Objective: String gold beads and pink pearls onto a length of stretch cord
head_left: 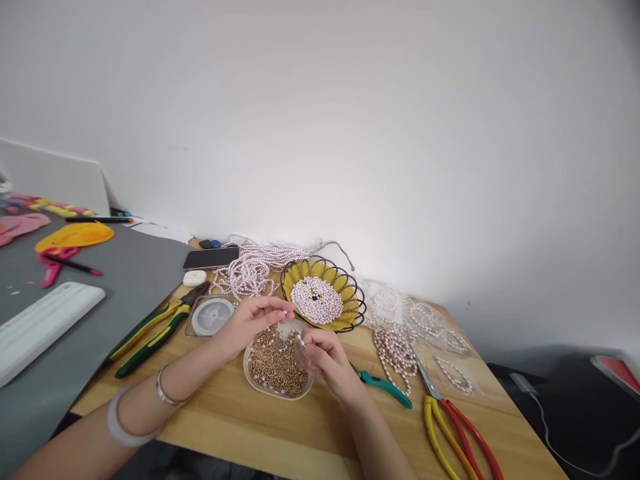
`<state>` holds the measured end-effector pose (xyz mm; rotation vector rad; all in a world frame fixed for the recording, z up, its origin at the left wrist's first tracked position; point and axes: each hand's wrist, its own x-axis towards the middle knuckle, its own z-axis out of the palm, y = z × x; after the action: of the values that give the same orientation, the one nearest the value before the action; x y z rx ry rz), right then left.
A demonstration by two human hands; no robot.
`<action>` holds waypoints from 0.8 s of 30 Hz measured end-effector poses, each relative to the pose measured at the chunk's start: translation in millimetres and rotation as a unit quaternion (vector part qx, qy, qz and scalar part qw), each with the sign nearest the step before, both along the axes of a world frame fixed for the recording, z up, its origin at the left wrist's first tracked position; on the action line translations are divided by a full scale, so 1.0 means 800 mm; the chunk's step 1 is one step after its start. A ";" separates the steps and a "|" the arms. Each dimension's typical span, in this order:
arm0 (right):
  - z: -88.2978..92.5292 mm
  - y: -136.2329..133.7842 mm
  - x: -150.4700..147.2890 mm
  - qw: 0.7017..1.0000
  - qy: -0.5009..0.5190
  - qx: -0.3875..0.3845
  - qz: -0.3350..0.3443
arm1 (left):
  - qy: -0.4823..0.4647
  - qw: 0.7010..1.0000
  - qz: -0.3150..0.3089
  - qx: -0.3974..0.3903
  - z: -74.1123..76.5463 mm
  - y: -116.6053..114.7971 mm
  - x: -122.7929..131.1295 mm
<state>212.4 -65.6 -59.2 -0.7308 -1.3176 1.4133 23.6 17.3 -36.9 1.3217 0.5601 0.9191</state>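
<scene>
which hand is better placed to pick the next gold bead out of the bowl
Right, probably. The right hand hangs low over the bowl of gold beads, fingertips pointing into it; the left hand sits higher, fingers pinched together.

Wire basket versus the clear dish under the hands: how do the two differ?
The wire basket is black wire lined in yellow; the clear dish is see-through plastic. The basket holds pale pearl beads heaped in its middle; the dish, smaller gold beads spread out. The basket stands farther back, clear of hands; the dish lies below the left hand and right hand. Both sit on the wooden table.
</scene>
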 end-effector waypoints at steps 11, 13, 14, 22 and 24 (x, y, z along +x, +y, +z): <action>0.003 0.000 0.001 1.000 -0.015 -0.012 -0.006 | 0.002 1.000 0.008 0.005 0.000 0.000 0.001; 0.002 0.001 0.001 1.000 -0.016 -0.015 -0.005 | 0.002 1.000 0.012 0.004 0.000 0.000 0.001; 0.001 0.002 0.001 1.000 -0.017 -0.016 -0.005 | 0.003 1.000 0.013 0.005 0.000 0.000 0.001; 0.000 0.001 0.002 1.000 -0.021 -0.012 -0.003 | 0.007 1.000 0.013 0.006 -0.001 0.000 0.000; 0.000 0.000 0.001 1.000 -0.026 -0.013 -0.002 | 0.010 1.000 0.012 0.009 0.000 0.000 0.000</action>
<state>213.5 -65.5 -58.8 -0.7901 -1.3395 1.4191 23.5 17.0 -36.7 1.3454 0.5853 0.9324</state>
